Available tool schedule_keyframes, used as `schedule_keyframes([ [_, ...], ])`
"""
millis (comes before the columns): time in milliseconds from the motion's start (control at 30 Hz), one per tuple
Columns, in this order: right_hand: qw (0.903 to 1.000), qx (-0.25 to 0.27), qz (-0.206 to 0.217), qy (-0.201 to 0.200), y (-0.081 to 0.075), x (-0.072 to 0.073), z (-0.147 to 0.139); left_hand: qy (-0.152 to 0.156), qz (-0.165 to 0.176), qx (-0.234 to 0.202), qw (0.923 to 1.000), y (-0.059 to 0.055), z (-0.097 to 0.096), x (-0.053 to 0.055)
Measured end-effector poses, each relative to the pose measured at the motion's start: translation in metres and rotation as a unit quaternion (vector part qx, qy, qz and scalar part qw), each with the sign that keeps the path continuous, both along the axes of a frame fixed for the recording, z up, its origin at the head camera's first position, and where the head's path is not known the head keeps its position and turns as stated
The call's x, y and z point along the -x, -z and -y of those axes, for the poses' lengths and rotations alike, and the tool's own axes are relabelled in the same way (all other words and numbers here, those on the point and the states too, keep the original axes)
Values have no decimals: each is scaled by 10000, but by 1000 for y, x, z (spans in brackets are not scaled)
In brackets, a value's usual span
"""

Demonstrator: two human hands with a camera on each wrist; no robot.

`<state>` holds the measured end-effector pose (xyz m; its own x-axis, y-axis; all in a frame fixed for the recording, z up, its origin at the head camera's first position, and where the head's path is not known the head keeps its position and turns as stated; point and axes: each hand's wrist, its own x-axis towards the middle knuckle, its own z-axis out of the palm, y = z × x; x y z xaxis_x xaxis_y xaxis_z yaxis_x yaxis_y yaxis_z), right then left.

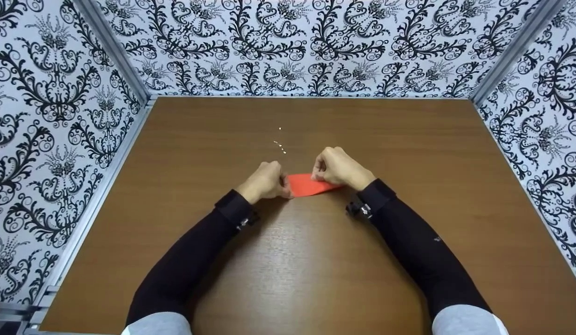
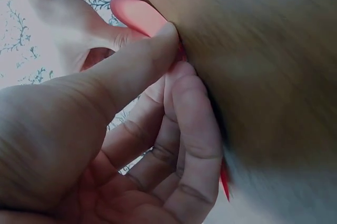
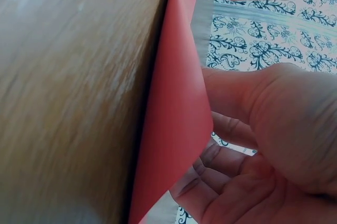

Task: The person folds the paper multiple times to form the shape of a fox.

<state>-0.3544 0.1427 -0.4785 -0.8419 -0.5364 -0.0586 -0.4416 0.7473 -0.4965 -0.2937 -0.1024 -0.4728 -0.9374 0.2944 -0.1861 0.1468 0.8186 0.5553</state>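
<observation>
A piece of red paper (image 1: 305, 186) lies near the middle of the wooden table, between the two hands. My left hand (image 1: 267, 180) pinches its left end between thumb and fingers; the left wrist view shows the thumb (image 2: 142, 63) against the paper's edge. At the upper right part of the paper, my right hand (image 1: 340, 167) pinches with curled fingers. Seen from the right wrist, the paper (image 3: 176, 98) bends up from the table in a curve and hides those fingertips.
Small white bits (image 1: 281, 147) are scattered on the brown table (image 1: 213, 135) beyond the hands. Patterned black-and-white panels (image 1: 288, 46) in metal framing stand at the back and both sides. Dark sleeves carry wrist cameras (image 1: 360, 209) low over the table.
</observation>
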Motion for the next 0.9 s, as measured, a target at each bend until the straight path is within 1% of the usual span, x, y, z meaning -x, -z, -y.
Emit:
schedule_keyframes([
  [200,10000,0,68,51,-1,-1,0,-90,-37,-130,9999,1,8,-5],
  [333,9999,-17,90,103,-1,-1,1,-60,-186,-144,9997,2,8,-7],
  [467,9999,-27,80,91,0,-1,1,40,-465,-161,9988,3,7,-10],
  [600,10000,-7,-44,20,1,-1,0,203,-882,-284,9955,3,4,-12],
  [667,9999,0,-106,-4,0,-1,0,368,-1157,-283,9922,3,2,-13],
  [733,9999,-8,-163,-18,0,0,0,624,-1490,-196,9867,3,-1,-13],
  [800,9998,-10,-185,-21,1,0,0,955,-1828,-70,9785,4,-3,-14],
  [900,9998,-38,-184,-41,2,0,1,1524,-2243,97,9625,8,-6,-13],
])
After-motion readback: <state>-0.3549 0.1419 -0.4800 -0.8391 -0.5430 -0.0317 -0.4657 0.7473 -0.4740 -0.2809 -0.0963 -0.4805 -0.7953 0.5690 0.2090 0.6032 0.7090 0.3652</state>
